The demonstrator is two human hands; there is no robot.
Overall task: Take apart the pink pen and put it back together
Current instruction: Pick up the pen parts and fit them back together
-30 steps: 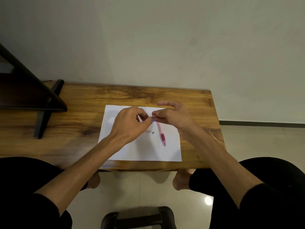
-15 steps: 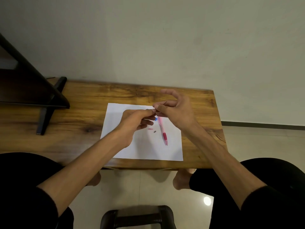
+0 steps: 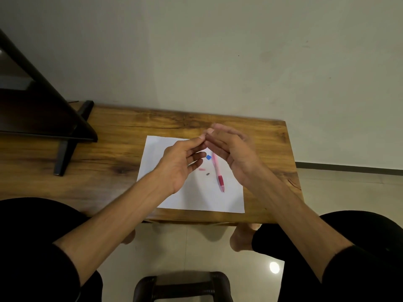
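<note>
Both hands, left hand [image 3: 181, 162] and right hand [image 3: 235, 153], pinch fingertips together above paper [image 3: 196, 199]; contents too small to tell. Loose small parts [image 3: 205, 171] beside pink pen [image 3: 218, 173] could scatter if knocked

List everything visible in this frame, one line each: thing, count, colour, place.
pen body: 1, pink with a red grip, on the paper, right of centre
blue piece: 1, blue, on the paper beside the pen's far end
pink piece: 1, pink, on the paper left of the pen
dark piece: 1, grey, just below the pink piece
paper: 1, white, on the table
table: 1, brown wood, against the wall
dark stand: 1, black, table's left
stool: 1, dark, bottom edge
left hand: 1, above the paper, fingertips pinched
right hand: 1, above the paper, meeting the left
</note>
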